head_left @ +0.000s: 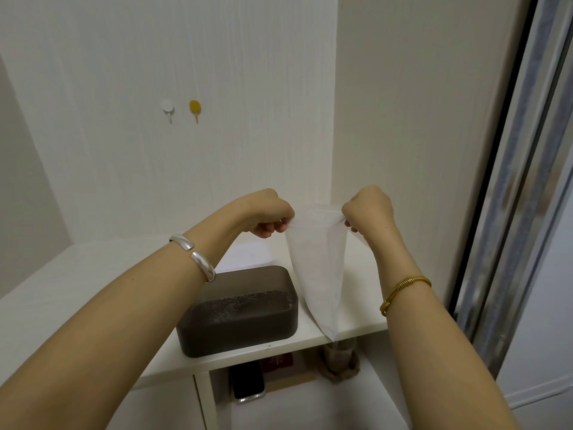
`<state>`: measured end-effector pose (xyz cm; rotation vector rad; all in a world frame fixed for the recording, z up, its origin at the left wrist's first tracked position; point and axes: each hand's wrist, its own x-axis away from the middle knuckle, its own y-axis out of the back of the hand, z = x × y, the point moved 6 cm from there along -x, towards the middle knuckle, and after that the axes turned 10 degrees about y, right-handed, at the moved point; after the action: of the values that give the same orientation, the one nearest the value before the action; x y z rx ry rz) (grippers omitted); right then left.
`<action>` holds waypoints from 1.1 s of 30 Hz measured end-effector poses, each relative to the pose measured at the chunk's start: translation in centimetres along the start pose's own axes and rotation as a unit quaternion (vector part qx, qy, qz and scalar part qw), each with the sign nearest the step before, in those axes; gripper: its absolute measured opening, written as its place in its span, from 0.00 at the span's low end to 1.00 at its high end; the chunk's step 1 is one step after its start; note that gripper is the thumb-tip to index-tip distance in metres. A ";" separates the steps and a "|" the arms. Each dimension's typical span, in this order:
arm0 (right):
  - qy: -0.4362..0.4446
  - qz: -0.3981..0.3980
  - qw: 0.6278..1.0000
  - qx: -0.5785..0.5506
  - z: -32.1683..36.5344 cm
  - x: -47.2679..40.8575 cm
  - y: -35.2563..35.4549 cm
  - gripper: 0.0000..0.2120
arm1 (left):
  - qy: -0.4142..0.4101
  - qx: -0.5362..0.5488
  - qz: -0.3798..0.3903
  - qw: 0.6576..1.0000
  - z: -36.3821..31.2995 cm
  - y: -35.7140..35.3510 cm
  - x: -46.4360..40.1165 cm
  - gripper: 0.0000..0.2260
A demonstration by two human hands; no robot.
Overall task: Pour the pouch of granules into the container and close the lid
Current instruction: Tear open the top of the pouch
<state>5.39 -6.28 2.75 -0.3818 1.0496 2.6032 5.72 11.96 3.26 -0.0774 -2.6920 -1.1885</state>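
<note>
A translucent white pouch hangs in the air, held up by its two upper corners, its lowest corner pointing down to the right of the container. My left hand pinches the pouch's left corner and my right hand pinches the right corner. The dark brown rounded container stands open on the white shelf top, below and left of the pouch. Dark granules fill it. A pale flat sheet-like piece lies behind the container; whether it is the lid cannot be told.
The shelf top meets white walls behind and on the right. Two small hooks, white and yellow, hang on the back wall. Below the shelf top lie a phone, a red item and a jar. A metal door frame stands at right.
</note>
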 end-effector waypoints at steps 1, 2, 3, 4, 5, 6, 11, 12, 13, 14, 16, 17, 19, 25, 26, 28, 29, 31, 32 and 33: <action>0.001 -0.010 1.000 -0.004 -0.3 -0.1 0.2 0.12 | 0.003 0.009 -0.005 1.000 0.3 0.2 -0.1 0.06; 0.003 -0.015 1.000 -0.005 -0.4 -0.2 0.3 0.14 | 0.006 0.017 -0.007 1.000 0.5 0.3 -0.2 0.05; 0.007 -0.016 1.000 -0.002 -0.5 -0.2 0.4 0.14 | 0.008 0.022 -0.006 1.000 0.7 0.3 -0.2 0.05; 0.009 -0.012 1.000 0.002 -0.5 -0.2 0.3 0.15 | 0.011 0.025 -0.004 1.000 0.8 0.2 -0.3 0.05; 0.011 -0.005 1.000 0.009 -0.5 -0.2 0.1 0.14 | 0.012 0.026 -0.003 1.000 0.9 0.1 -0.3 0.05; 0.012 0.001 1.000 0.014 -0.4 -0.2 0.0 0.13 | 0.012 0.026 -0.004 1.000 0.9 -0.1 -0.4 0.06; 0.024 0.017 1.000 -0.004 -0.3 0.0 -0.2 0.11 | -0.010 -0.018 -0.057 0.998 0.2 0.3 -0.3 0.12; 0.026 0.021 0.999 -0.015 -0.2 0.1 -0.2 0.09 | -0.029 -0.026 -0.082 0.996 -0.4 0.5 -0.1 0.13; 0.027 0.026 0.999 -0.026 -0.2 0.2 -0.2 0.08 | -0.056 -0.029 -0.105 0.992 -1.1 0.7 0.1 0.13; 0.026 0.032 0.998 -0.038 -0.2 0.3 -0.3 0.07 | -0.091 -0.032 -0.128 0.987 -2.0 0.6 0.5 0.10; 0.022 0.046 0.997 -0.060 -0.2 0.3 -0.5 0.07 | -0.156 -0.055 -0.156 0.974 -4.1 0.1 1.7 0.03; 0.022 0.055 0.996 -0.071 -0.2 0.3 -0.6 0.09 | -0.183 -0.076 -0.155 0.968 -4.9 -0.6 2.2 0.05; 0.021 0.064 0.993 -0.100 -0.3 0.3 -0.7 0.11 | -0.217 -0.130 -0.144 0.957 -6.3 -2.2 2.9 0.11; -0.010 0.059 0.972 -0.226 -1.4 1.1 -0.4 0.14 | -0.193 -0.235 -0.134 0.943 -7.7 -4.8 1.9 0.12; -0.010 0.062 0.970 -0.235 -1.4 1.2 -0.5 0.16 | -0.190 -0.236 -0.134 0.944 -7.9 -4.8 1.7 0.13; -0.009 0.069 0.964 -0.257 -1.5 1.5 -0.6 0.18 | -0.182 -0.236 -0.144 0.943 -8.2 -4.8 1.3 0.14; -0.010 0.074 0.960 -0.268 -1.5 1.5 -0.8 0.18 | -0.177 -0.238 -0.150 0.943 -8.3 -4.7 1.1 0.15; -0.011 0.086 0.957 -0.278 -1.5 1.5 -0.9 0.18 | -0.164 -0.244 -0.157 0.943 -8.3 -4.5 0.7 0.16; -0.013 0.092 0.956 -0.279 -1.6 1.5 -1.1 0.19 | -0.158 -0.247 -0.160 0.943 -8.2 -4.5 0.6 0.16; -0.016 0.098 0.955 -0.278 -1.8 1.5 -1.2 0.19 | -0.156 -0.246 -0.163 0.942 -8.0 -4.4 0.5 0.16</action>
<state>4.72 -6.45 0.20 -0.3692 0.3334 3.0476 5.93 3.05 5.43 0.1257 -2.6535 -2.0966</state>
